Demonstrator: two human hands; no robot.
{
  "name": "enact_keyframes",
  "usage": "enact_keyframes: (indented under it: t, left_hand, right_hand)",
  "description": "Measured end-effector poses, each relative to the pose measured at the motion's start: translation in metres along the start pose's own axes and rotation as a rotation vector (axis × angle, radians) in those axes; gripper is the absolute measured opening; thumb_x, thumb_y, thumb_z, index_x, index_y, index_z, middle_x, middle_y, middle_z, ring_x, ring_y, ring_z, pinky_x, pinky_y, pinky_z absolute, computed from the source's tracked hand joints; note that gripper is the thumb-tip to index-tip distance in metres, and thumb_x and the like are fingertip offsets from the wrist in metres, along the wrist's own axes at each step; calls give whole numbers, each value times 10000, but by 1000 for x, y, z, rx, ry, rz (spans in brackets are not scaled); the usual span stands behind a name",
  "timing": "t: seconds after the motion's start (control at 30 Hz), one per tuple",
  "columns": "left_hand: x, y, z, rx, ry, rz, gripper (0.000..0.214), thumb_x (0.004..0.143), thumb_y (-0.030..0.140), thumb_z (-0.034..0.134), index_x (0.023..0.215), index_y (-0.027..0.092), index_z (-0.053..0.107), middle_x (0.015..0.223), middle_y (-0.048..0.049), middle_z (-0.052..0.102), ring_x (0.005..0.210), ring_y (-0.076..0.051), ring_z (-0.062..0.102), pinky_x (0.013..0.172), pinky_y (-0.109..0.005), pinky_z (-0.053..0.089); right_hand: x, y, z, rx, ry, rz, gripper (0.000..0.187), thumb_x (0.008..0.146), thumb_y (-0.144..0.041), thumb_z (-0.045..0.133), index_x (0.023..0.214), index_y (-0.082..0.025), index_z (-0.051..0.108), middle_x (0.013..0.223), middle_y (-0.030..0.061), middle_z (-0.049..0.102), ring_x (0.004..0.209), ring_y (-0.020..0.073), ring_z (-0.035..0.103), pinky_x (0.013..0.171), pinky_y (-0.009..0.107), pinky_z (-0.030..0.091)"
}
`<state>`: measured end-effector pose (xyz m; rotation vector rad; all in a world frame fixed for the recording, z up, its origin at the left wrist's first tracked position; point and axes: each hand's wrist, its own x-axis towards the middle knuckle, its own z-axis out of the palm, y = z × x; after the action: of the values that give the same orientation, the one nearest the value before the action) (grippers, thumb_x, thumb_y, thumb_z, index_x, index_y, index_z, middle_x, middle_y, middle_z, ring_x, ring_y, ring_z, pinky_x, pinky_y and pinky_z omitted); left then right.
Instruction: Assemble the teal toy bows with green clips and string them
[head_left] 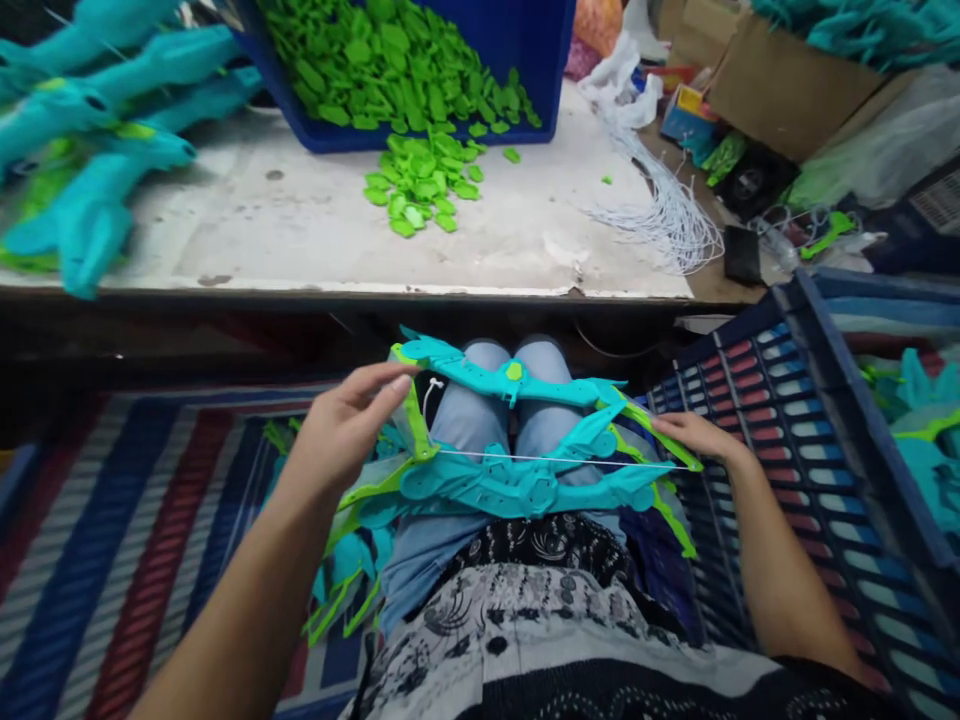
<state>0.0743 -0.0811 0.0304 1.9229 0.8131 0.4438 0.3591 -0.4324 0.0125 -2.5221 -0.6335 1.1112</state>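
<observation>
The person's left hand [349, 425] has its grip closed on one green end of a turquoise-and-green plastic toy bow [476, 380]; the right hand [701, 436] pinches the other. It's held over denim-clad knees [544, 357], thin white string [517, 457] taut between its tips, similar bows [517, 488] nearer the body.

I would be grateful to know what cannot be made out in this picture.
All in the head view:
- Right hand: some fingers, hidden by the hand itself and the held toy bow.
- Lap bows: their number, because they overlap.
- Blue bin: top, cut off by the upper edge; floor, under green pieces.
- White cords: too fine to count.
</observation>
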Motion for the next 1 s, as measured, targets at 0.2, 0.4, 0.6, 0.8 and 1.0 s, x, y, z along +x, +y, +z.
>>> enact_keyframes:
  t: [0.2,0.4,0.6,0.8,1.0]
  left_hand:
    - [68,-11,25,513,-402,391,771,736,680,545,1308,163,535,1419,-149,472,1356,-343,360,1108,-496,313]
    - [104,0,54,841,-435,522,917,721,542,671,1460,129,320,1456,-235,391,1354,-378,348,1099,-574,240]
    - [121,9,31,743,-571,508,805,669,626,662,1312,157,539,1239,-176,583,1127,-319,565,969,-380,425]
    - [100,17,-2,557,-615,356,453,676,607,633,931,237,688,963,-88,702,868,-269,642,754,-318,466]
    - [73,81,-70,687,-154,577,369,714,570,611,883,260,718,792,-30,667,857,-213,584,979,-428,374]
  right_hand:
    - [-24,0,10,474,102,-38,486,622,-611,705,742,-174,529,557,-46,533,460,100,504,459,229,411]
    - [-49,-19,-18,482,283,-155,517,659,-605,707,884,-178,520,472,-93,443,334,53,353,331,182,242]
    - [-68,-38,-25,405,300,-250,522,695,-576,694,992,-165,571,497,-85,440,359,66,352,338,198,264]
    - [-58,-59,-35,215,441,-452,470,722,-579,665,949,-170,627,678,11,608,575,146,546,495,246,432]
    - [-40,-109,-66,-55,989,-825,659,759,-593,652,1261,-182,539,1148,143,623,1041,272,594,911,437,484]
